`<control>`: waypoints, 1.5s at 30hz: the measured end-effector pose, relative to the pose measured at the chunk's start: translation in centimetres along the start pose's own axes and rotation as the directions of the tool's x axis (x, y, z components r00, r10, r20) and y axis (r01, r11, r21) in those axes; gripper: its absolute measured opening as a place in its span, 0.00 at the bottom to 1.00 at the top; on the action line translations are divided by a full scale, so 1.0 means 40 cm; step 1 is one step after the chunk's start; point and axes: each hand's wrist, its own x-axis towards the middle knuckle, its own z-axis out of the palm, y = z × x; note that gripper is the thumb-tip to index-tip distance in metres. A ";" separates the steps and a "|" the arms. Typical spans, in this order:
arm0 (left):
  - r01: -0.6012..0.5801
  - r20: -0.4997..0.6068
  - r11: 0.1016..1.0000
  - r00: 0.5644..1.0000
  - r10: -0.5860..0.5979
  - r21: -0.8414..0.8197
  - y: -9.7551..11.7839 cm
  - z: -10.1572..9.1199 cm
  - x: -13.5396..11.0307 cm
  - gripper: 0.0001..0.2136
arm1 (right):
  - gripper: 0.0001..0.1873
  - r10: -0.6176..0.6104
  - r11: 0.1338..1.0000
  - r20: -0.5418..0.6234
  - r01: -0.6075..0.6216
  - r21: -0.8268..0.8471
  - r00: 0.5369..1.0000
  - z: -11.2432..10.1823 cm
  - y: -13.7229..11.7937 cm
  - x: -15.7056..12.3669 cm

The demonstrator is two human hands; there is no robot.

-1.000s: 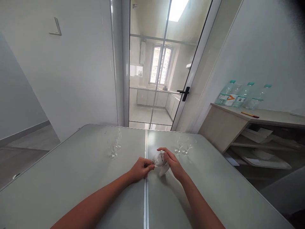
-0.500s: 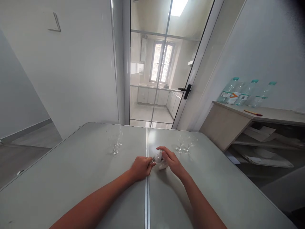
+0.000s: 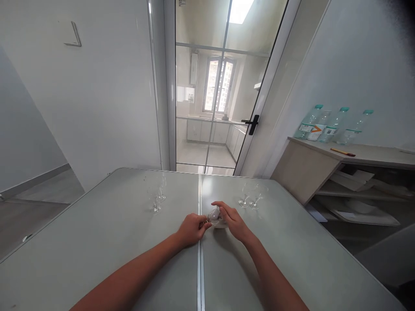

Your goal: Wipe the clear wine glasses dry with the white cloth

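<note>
Over the table's middle seam, my left hand pinches a small stemmed glass at its stem or foot end, the glass lying tilted with its bowl toward the right. Around the bowl's far side curls my right hand, with a soft white cloth or tissue under its fingers, against the glass. Part of the bowl and most of the white piece are covered by the fingers. To the left stand two clear stemmed glasses, a nearer one and a farther one. Two more, a left glass and a right glass, stand beyond my right hand.
The grey-green table has a metal seam down its middle. At right, a wooden shelf unit bears several plastic bottles and a thin yellow stick. A glazed door is past the table's far edge.
My right fingers have shifted slightly over the bowl, and less of the white piece hangs below them. My left hand keeps its grip. The view has tilted a little.
</note>
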 end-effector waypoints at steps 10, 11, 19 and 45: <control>-0.011 0.114 0.981 0.993 0.034 -0.193 0.019 -0.011 0.001 0.22 | 0.21 0.007 0.992 -0.198 0.018 0.123 0.980 -0.025 0.003 0.004; -0.017 0.096 0.987 0.995 0.033 -0.160 0.017 -0.008 0.001 0.22 | 0.21 -0.007 0.996 -0.200 0.024 0.080 0.980 -0.023 0.006 0.006; 0.009 0.026 0.978 1.000 -0.004 -0.209 0.015 -0.003 0.000 0.22 | 0.22 0.105 0.949 -0.141 -0.057 0.310 0.984 -0.009 -0.008 -0.004; 0.083 0.111 0.825 0.994 -0.024 -0.558 0.003 -0.007 0.002 0.21 | 0.19 0.220 0.700 0.090 -0.221 0.679 0.971 0.001 0.010 0.006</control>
